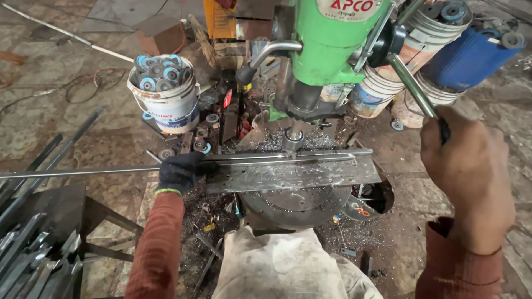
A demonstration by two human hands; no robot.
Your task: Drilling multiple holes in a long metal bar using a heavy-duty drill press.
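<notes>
My left hand (180, 171), in a dark glove, grips a long thin steel strip (83, 172) and presses it onto a flat drilled metal plate (293, 174) on the round table of a green drill press (327, 44). The drill chuck (292, 139) hangs just over the strip. My bare right hand (471, 171) is closed around the black grip of the press's feed lever (413, 86) at the right. Metal shavings lie around the plate.
A white bucket (166, 102) full of grinding discs stands at the back left. More buckets (388, 77) and a blue can (468, 58) stand at the back right. Cut steel pieces (33, 260) pile on a stand at the lower left. Loose discs and scrap litter the floor.
</notes>
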